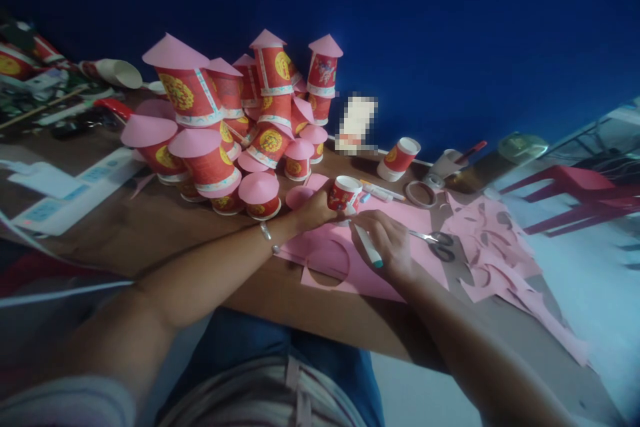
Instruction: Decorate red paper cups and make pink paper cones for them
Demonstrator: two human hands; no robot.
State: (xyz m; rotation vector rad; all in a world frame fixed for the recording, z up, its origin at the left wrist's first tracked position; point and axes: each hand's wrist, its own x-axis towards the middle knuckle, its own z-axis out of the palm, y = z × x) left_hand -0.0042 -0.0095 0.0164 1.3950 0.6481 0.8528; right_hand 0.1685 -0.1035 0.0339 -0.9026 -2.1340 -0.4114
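My left hand (pixel 314 209) grips a small red paper cup (pixel 344 193) and presses it upside down onto a pink paper sheet (pixel 380 260) on the wooden table (pixel 165 227). My right hand (pixel 387 240) holds a white marker with a teal end (pixel 367 245), its tip at the base of the cup. A drawn circle (pixel 327 260) shows on the pink sheet near my left wrist.
A pile of red cups with pink cone lids (pixel 235 127) stands behind my left hand. Scissors (pixel 435 243), a tape roll (pixel 420 193), another red cup (pixel 399 159) and pink paper scraps (pixel 500 247) lie to the right. A red stool (pixel 575 193) stands beyond the table.
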